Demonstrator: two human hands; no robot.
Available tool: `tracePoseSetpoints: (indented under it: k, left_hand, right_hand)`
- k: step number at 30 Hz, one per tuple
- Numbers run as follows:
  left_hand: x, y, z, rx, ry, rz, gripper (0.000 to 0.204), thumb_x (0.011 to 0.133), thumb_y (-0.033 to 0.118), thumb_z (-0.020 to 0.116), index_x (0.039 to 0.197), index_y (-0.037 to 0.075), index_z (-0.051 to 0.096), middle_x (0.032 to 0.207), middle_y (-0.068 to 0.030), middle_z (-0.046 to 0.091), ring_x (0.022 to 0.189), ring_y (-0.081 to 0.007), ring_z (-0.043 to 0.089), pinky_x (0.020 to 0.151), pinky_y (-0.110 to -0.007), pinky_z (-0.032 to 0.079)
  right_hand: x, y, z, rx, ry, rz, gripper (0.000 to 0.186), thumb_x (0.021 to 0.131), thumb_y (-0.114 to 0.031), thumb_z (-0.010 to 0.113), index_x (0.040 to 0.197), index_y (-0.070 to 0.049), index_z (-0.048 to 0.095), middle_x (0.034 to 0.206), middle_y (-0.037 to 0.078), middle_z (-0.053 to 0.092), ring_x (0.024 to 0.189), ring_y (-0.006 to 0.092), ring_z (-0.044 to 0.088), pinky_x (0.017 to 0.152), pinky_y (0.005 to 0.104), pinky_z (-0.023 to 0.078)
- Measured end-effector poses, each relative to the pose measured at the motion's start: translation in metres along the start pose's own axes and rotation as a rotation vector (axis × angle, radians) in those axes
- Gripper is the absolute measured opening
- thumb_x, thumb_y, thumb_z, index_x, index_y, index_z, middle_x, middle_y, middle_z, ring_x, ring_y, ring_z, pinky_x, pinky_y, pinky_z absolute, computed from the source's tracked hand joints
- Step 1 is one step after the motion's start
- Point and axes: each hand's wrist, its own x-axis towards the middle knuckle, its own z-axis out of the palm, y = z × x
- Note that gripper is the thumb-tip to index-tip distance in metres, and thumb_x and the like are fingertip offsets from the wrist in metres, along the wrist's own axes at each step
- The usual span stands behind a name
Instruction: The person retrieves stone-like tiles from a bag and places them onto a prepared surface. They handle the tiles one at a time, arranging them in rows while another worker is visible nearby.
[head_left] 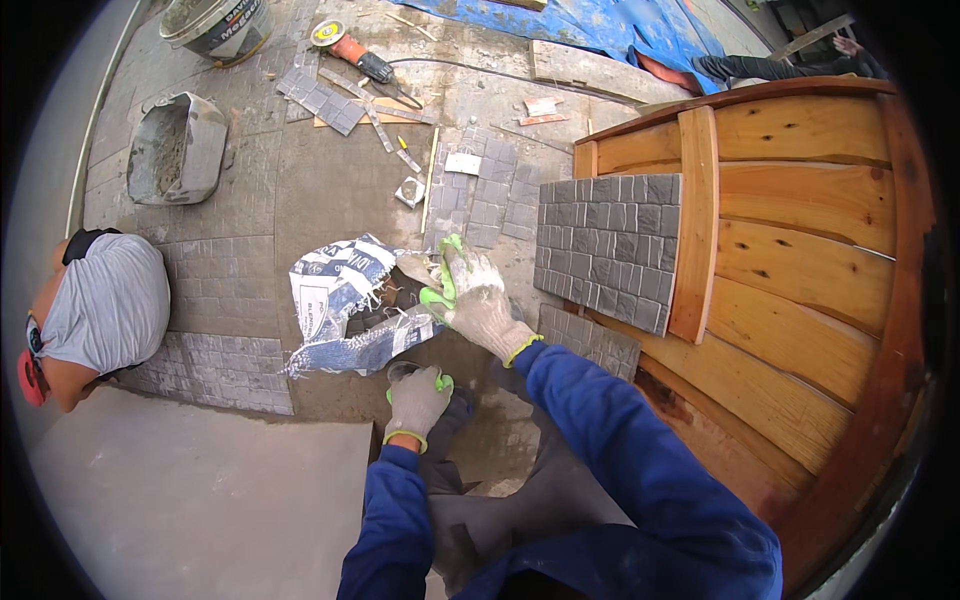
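Observation:
My right hand (478,302), in a pale knit glove with green fingertips, reaches over the right edge of a torn white and blue woven sack (335,285). Its thumb and fingers are apart, with a beige flap close by the fingertips. My left hand (416,402), gloved alike, is closed at the sack's lower right corner. A dark, rounded edge shows at its fingers, too small to name. Grey stone-pattern tiles (368,318) show through the sack's opening. To the right, a grey tile panel (610,240) leans against a wooden board structure.
A person (105,305) bends down at the left. Behind are a mortar tub (175,150), a bucket (220,30) and a corded angle grinder (352,52). Loose tiles (490,185) lie ahead. The wooden panelling (800,230) bounds the right side; a smooth slab (200,490) lies near left.

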Motion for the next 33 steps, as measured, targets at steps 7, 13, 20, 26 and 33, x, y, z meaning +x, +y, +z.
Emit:
tracePoseSetpoints:
  k: [7, 13, 20, 26, 33]
  left_hand:
    - [0.037, -0.014, -0.041, -0.070, -0.221, -0.007, 0.043, 0.096, 0.044, 0.058, 0.093, 0.003, 0.074, 0.094, -0.0231, 0.072, 0.091, -0.0421, 0.070, 0.083, -0.052, 0.054]
    - [0.058, -0.017, -0.078, 0.024, -0.180, 0.037, 0.045, 0.092, 0.047, 0.061, 0.095, 0.004, 0.072, 0.090, -0.0215, 0.072, 0.087, -0.0415, 0.069, 0.077, -0.050, 0.053]
    - [0.037, -0.004, -0.100, 0.043, 0.150, 0.508, 0.034, 0.084, 0.036, 0.074, 0.102, 0.008, 0.071, 0.091, -0.0101, 0.073, 0.083, -0.0339, 0.070, 0.078, -0.046, 0.054]
    - [-0.007, 0.002, -0.104, 0.384, 0.936, 0.223, 0.055, 0.077, 0.028, 0.077, 0.128, 0.009, 0.064, 0.122, -0.0148, 0.065, 0.121, -0.0339, 0.059, 0.104, -0.054, 0.044]
    - [-0.012, -0.045, -0.094, 0.542, 0.708, 0.050, 0.070, 0.066, 0.028, 0.087, 0.131, 0.011, 0.063, 0.115, -0.0099, 0.070, 0.122, -0.0313, 0.061, 0.115, -0.051, 0.038]
  right_hand:
    - [0.055, 0.025, 0.049, -0.106, -0.160, -0.101, 0.090, 0.082, -0.047, 0.076, 0.151, -0.002, 0.040, 0.147, 0.027, 0.049, 0.130, 0.0437, 0.052, 0.109, 0.0534, 0.041]
    - [0.093, 0.023, 0.057, -0.180, -0.429, -0.203, 0.057, 0.086, -0.044, 0.070, 0.130, -0.009, 0.063, 0.130, 0.018, 0.063, 0.122, 0.0388, 0.059, 0.100, 0.0512, 0.047]
    - [0.102, -0.001, 0.084, -0.138, -0.267, -0.457, 0.033, 0.091, -0.034, 0.065, 0.112, -0.009, 0.070, 0.099, 0.016, 0.069, 0.096, 0.0361, 0.068, 0.087, 0.0492, 0.053]
    - [0.123, 0.008, 0.107, 0.042, -0.353, -0.456, 0.035, 0.094, -0.036, 0.060, 0.100, -0.005, 0.074, 0.094, 0.022, 0.072, 0.090, 0.0410, 0.070, 0.078, 0.0512, 0.055]
    - [0.136, 0.026, 0.127, 0.205, -0.352, -0.381, 0.034, 0.098, -0.030, 0.056, 0.109, -0.003, 0.071, 0.099, 0.023, 0.072, 0.089, 0.0429, 0.069, 0.079, 0.0484, 0.055]
